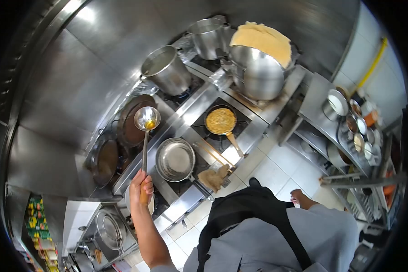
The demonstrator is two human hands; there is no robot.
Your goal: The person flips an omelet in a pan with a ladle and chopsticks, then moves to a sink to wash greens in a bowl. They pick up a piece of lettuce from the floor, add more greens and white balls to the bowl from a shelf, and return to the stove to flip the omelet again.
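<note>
My left hand (141,187) is wrapped round the wooden grip of a long metal ladle (145,149). A little yellow liquid (150,123) lies in its bowl, which is raised over the left side of the stove. An empty-looking steel frying pan (175,159) rests on a burner right of the ladle. Farther right, a small pan with a wooden handle (234,144) holds a round, golden, omelette-like cake (221,120). My right hand (300,198) hangs low beside my body, its fingers loosely apart and nothing visible in them.
Tall steel pots (167,72) and a large bowl (263,79) with a tan cloth (262,40) stand at the back. Dark pans (105,158) lean at left. A brown rag (213,177) lies at the stove's front edge. Shelving (322,109) with several containers stands right.
</note>
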